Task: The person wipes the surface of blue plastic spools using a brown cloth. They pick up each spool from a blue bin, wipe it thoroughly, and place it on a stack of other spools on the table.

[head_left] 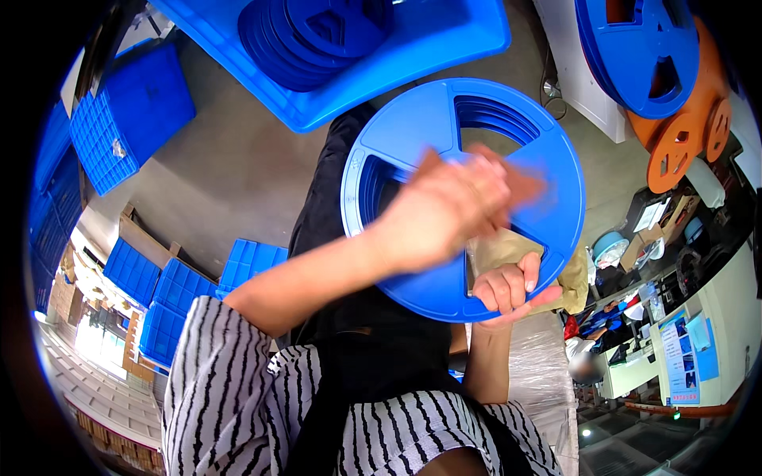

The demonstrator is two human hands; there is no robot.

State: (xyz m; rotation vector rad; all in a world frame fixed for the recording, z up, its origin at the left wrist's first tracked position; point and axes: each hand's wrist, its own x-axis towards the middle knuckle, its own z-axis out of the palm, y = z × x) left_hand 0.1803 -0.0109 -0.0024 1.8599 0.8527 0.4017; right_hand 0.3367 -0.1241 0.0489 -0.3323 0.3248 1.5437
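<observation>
While the left hand (448,202) grasps one brown sheet (529,187), the right (509,289) grips several reels (551,155).

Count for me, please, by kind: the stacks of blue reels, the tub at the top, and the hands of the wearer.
Blue stacks: 3 (one at the hands, one in the tub, one upper right)
Tub: 1
Hands: 2 (left, right)
Total: 6

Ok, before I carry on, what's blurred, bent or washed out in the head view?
Head view: left hand and brown piece smeared, probably by motion; right hand and blue reel fairly crisp; bright patch at lower left washed out; fisheye bends straight edges toward the black rim.
</observation>
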